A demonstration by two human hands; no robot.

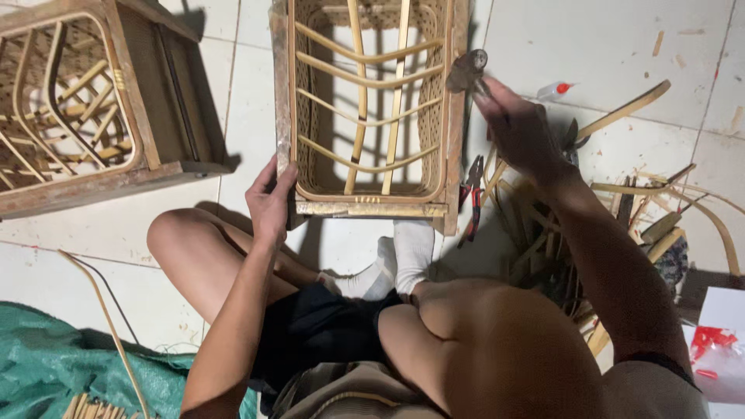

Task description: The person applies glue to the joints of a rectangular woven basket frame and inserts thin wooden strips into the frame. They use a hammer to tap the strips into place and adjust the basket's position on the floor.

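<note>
Nearest the camera, the person's bent knees (466, 341) and white socks (400, 260) frame the tiled floor (605, 46) where they sit, with red-handled pliers (471, 198) lying just beside the frame. The left hand (270, 203) has its fingers wrapped closed around the near left corner of the rattan frame (369, 109), steadying it upright. Farther out, the right hand (518, 128) grips a hammer (468, 70) raised beside the frame's right rail, so this looks like nailing, and a clean strike would need the frame held firm.

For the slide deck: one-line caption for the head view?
Left hand steadies rattan frame; right hand raises hammer beside it.
</note>
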